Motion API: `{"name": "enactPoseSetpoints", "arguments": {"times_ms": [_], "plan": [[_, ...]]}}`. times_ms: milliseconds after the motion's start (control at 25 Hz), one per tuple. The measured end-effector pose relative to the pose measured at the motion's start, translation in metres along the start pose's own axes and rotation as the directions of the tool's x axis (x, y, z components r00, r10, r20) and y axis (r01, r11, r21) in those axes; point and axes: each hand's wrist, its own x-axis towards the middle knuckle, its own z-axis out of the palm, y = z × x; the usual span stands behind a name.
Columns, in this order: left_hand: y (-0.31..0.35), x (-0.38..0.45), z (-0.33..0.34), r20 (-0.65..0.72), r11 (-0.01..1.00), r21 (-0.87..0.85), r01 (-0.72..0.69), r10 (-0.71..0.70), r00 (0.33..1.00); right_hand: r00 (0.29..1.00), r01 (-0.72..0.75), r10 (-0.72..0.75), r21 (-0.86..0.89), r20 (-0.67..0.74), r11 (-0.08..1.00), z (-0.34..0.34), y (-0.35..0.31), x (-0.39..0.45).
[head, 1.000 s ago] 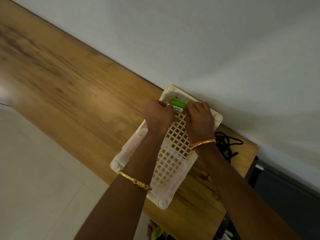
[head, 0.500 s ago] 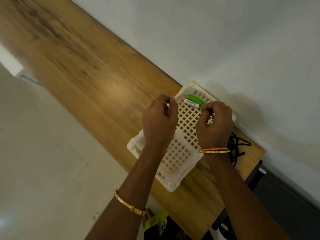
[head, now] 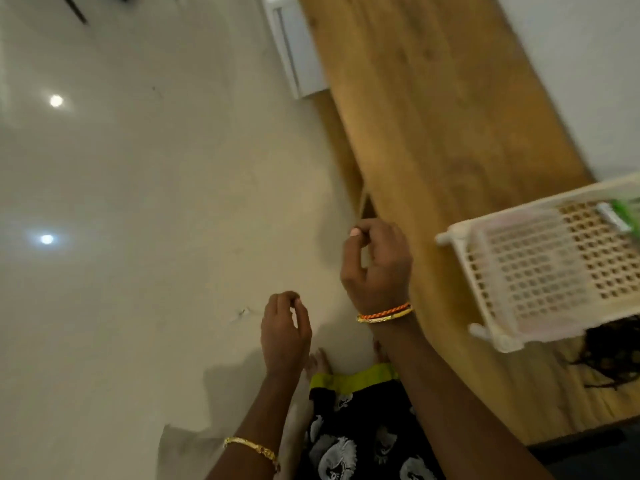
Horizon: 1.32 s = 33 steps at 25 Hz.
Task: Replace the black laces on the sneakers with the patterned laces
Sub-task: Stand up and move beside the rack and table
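No text, number or brand can be read anywhere in the view. The only candidate is a small white label (head: 614, 218) lying in the white lattice basket (head: 540, 271) beside a green item (head: 627, 207) at the right edge, and motion blur wipes out whatever is printed on it. The black garment (head: 363, 441) at the bottom carries white printed figures, but these are pictures, not letters.
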Motion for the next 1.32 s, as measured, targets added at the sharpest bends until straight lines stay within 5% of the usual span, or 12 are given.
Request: {"name": "enactPoseSetpoints", "arguments": {"times_ms": [120, 200, 360, 480, 600, 720, 920, 1120, 1320], "plan": [[-0.082, -0.015, -0.003, 0.074, 0.952, 0.083, 0.293, -0.299, 0.951, 0.951, -0.017, 0.014, 0.007, 0.308, 1.0, 0.066, 0.004, -0.061], [-0.138, -0.018, 0.004, 0.131, 0.854, 0.137, 0.501, -0.517, 0.846, 0.844, 0.021, 0.022, -0.075, 0.536, 0.997, 0.112, 0.031, -0.115], [-0.255, -0.004, 0.038, 0.226, 0.592, 0.113, 0.798, -0.797, 0.56, 0.467, 0.099, 0.188, -0.262, 0.864, 0.96, 0.196, 0.116, -0.213], [-0.328, 0.012, 0.071, 0.273, 0.503, 0.061, 0.862, -0.839, 0.47, 0.152, 0.203, 0.302, -0.329, 0.941, 0.922, 0.257, 0.17, -0.261], [-0.39, 0.014, 0.108, 0.297, 0.464, 0.047, 0.884, -0.852, 0.431, -0.016, 0.347, 0.264, -0.242, 0.964, 0.906, 0.315, 0.208, -0.306], [-0.42, 0.004, 0.135, 0.251, 0.405, -0.038, 0.913, -0.881, 0.401, 0.147, 0.42, 0.205, -0.248, 0.968, 0.873, 0.351, 0.225, -0.342], [-0.423, -0.011, 0.156, 0.241, 0.357, -0.086, 0.93, -0.899, 0.367, 0.251, 0.55, 0.089, -0.217, 0.964, 0.806, 0.368, 0.23, -0.365], [-0.405, -0.015, 0.149, 0.346, 0.316, -0.1, 0.944, -0.878, 0.33, 0.161, 0.315, 0.345, -0.379, 0.925, 0.87, 0.347, 0.239, -0.341], [-0.339, 0.003, 0.122, 0.332, 0.347, -0.222, 0.911, -0.852, 0.405, 0.193, -0.12, 0.317, -0.298, 0.929, 0.947, 0.296, 0.229, -0.291]]}}
